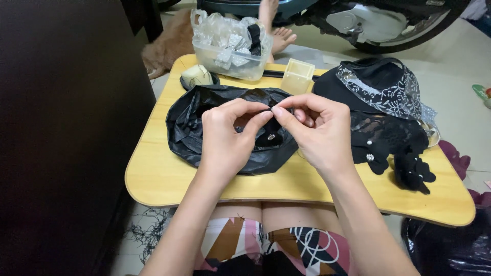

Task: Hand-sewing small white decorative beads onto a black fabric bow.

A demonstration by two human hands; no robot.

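My left hand (pixel 227 135) and my right hand (pixel 314 128) meet fingertip to fingertip above a black plastic bag (pixel 186 125) that lies open on a small yellow lap table (pixel 158 176). Both pinch something very small and dark between thumb and forefinger; it is too small to name. Below the fingers, inside the bag, a small black piece with a shiny centre (pixel 271 137) is visible. To the right of my right hand lie black lace flowers with bead centres (pixel 371 153) and a pile of black and silver lace fabric (pixel 381 84).
A clear plastic tub (pixel 227 62) of small wrapped pieces stands at the table's far edge, next to a small cream box (pixel 297 75) and a pale spool (pixel 197 75). A dark cabinet (pixel 61 128) rises at left. Someone's bare foot (pixel 281 38) and a scooter wheel (pixel 394 25) lie beyond.
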